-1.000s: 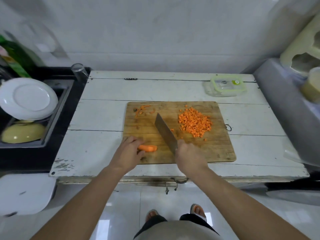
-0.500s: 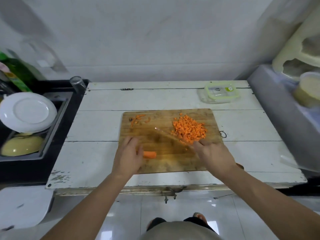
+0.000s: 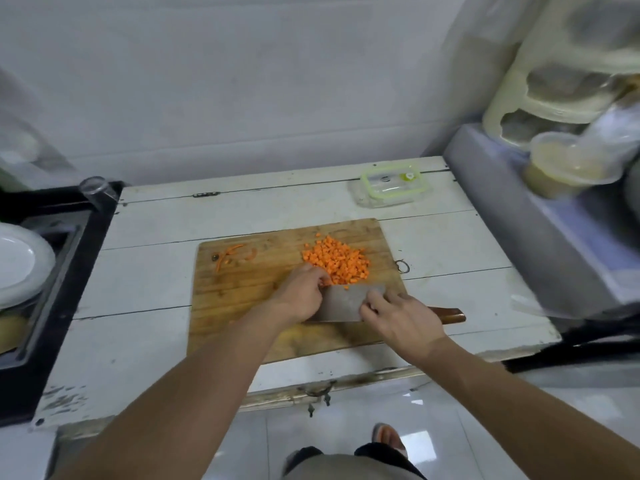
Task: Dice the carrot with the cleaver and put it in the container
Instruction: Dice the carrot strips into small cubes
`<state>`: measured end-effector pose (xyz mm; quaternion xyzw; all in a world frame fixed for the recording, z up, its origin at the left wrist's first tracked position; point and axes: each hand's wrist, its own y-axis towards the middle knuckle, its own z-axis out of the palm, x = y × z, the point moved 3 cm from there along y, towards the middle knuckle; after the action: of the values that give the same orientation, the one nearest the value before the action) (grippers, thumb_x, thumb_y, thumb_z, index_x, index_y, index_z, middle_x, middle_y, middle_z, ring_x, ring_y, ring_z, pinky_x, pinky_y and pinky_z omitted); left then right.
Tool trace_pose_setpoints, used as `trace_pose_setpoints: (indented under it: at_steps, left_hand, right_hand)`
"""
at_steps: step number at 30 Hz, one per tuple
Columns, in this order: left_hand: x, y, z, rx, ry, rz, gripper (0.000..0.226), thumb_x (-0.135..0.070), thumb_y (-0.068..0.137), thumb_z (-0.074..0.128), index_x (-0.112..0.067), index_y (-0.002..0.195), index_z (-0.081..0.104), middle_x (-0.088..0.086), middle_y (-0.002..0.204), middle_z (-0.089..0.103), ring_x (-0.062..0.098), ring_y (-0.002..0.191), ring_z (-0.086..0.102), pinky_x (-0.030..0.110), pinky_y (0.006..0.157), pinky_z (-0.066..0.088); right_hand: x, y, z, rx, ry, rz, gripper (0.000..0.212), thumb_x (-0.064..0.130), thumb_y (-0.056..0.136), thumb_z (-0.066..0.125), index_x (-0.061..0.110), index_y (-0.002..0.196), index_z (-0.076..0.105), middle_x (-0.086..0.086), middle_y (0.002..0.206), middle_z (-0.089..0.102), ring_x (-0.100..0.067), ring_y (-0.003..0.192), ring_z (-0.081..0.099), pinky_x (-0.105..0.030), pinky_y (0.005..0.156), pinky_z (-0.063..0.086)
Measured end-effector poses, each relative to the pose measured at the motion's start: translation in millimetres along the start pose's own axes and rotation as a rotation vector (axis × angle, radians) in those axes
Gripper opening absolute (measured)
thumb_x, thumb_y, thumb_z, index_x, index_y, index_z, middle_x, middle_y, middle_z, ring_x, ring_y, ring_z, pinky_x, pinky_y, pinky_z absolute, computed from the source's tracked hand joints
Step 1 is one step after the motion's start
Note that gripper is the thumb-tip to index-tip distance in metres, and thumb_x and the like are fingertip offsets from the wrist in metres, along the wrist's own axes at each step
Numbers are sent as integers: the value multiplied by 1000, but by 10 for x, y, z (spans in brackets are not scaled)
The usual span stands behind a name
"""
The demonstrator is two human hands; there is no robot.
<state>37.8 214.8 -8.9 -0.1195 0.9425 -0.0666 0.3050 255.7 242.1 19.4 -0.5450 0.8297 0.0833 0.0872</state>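
Observation:
A heap of diced carrot [image 3: 337, 261] lies on the far right part of the wooden cutting board [image 3: 239, 306]. The cleaver [image 3: 341, 303] rests flat on the board just in front of the heap, its brown handle pointing right. My right hand [image 3: 403, 320] holds it where blade meets handle, with fingers lying on the flat blade. My left hand [image 3: 301, 294] is cupped at the heap's near left edge, fingertips touching the dice beside the blade. The uncut carrot stub is hidden. A clear container [image 3: 393, 183] with a green-rimmed lid stands at the table's far right.
Carrot peel scraps [image 3: 228, 256] lie at the board's far left corner. A drinking glass [image 3: 95, 190] stands at the table's back left, beside a black sink holding a white plate [image 3: 17, 261]. A grey ledge [image 3: 540, 216] with a plastic tub [image 3: 568, 168] borders the table's right side.
The cleaver went from upright in my right hand to lying flat before the heap. My left hand left the carrot stub and moved right to the dice. The view shifted right.

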Motion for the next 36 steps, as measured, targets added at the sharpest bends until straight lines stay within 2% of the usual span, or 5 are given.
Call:
trace_pose_setpoints:
  at_steps: [7, 16, 23, 32, 36]
  left_hand:
    - [-272, -52, 132, 129, 71, 205, 54, 7, 91, 41, -16, 131, 68, 7, 125, 59, 24, 122, 48, 36, 108, 38]
    - [731, -514, -729, -302, -178, -236, 32, -6, 101, 49, -19, 118, 73, 0, 120, 71, 19, 115, 63, 29, 99, 46]
    - [1022, -1251, -432, 132, 118, -94, 52, -34, 95, 66, -32, 145, 52, -11, 138, 48, 12, 129, 42, 31, 111, 38]
    - [714, -1218, -119, -148, 206, -249, 26, -19, 99, 57, -23, 124, 62, -3, 122, 54, 19, 112, 52, 31, 85, 45]
    - [777, -1053, -126, -20, 440, 135, 45, -11, 91, 69, -29, 131, 61, -6, 131, 51, 16, 127, 41, 30, 104, 42]
  right_hand:
    - [74, -21, -75, -86, -26, -23, 28, 0, 71, 52, 9, 97, 58, -13, 91, 57, -26, 58, 55, -35, 43, 47]
    - [137, 6, -202, 80, 366, 271, 27, 15, 87, 58, 24, 111, 64, 3, 96, 60, -29, 66, 60, -33, 51, 43]
    - [391, 376, -242, 126, 786, 566, 15, 26, 93, 53, 23, 80, 61, -1, 71, 63, -24, 67, 61, -38, 54, 51]
    - [582, 385, -308, 168, 780, 647, 30, 24, 91, 55, 29, 63, 45, 6, 59, 50, -25, 61, 54, -30, 48, 33]
    - [601, 339, -353, 158, 816, 644, 33, 19, 92, 57, 30, 64, 42, 7, 57, 48, -18, 55, 49, -29, 47, 31]
